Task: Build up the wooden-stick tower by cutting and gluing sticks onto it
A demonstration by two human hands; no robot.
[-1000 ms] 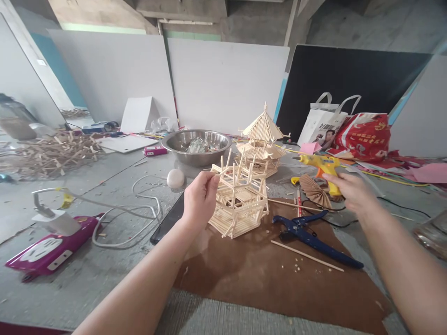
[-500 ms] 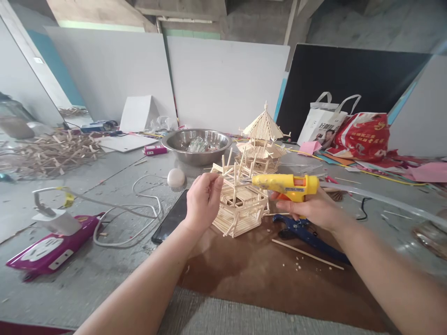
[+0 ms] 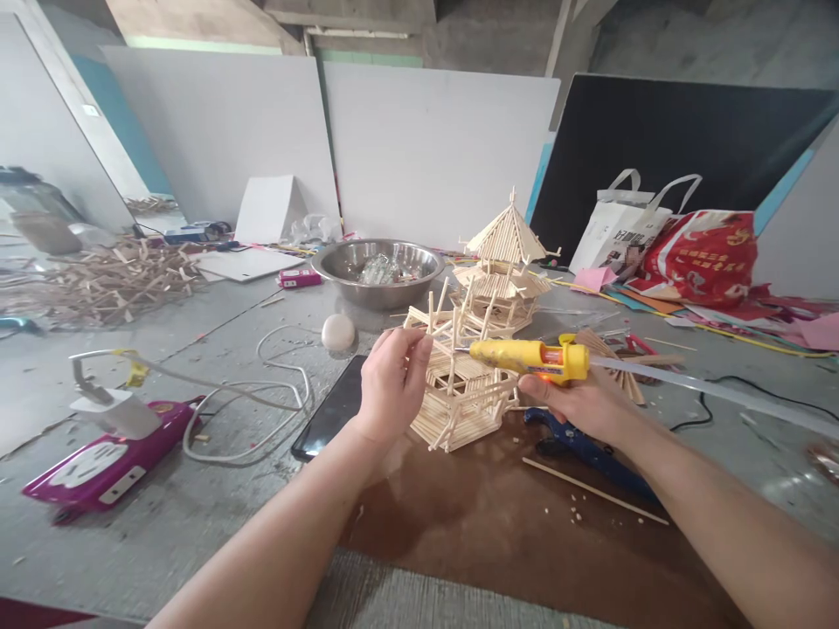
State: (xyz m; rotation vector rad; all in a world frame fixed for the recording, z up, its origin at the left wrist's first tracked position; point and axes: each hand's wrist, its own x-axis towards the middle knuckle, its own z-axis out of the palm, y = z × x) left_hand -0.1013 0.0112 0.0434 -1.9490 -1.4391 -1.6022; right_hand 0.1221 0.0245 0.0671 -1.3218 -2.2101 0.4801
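My right hand [image 3: 580,397] is wrapped round a yellow hot glue gun [image 3: 530,358], whose nozzle points left at an upright post of a stick model [image 3: 459,419]. A clear glue stick [image 3: 675,374] runs out of the gun's back. At the model's left side, my left hand [image 3: 393,380] is closed in a pinch; whatever its fingertips hold is hidden. The model is a pale, many-sided wooden frame with a slatted floor, railings and upright posts. Behind it stands a finished-looking pagoda roof section [image 3: 508,240], also of sticks. Blue-handled cutters [image 3: 583,450] lie below my right hand.
A brown mat [image 3: 459,524] lies under the model, with a loose stick [image 3: 596,491] on it. Around stand a phone [image 3: 331,411], white cable, magenta power strip [image 3: 118,463], steel basin [image 3: 377,293], stick pile [image 3: 124,284] and red bag [image 3: 704,258].
The view has shifted slightly, so most things sit a little further right. The glue gun's nozzle has come closer to the model's post and is slightly lower. My left hand keeps its pinch.
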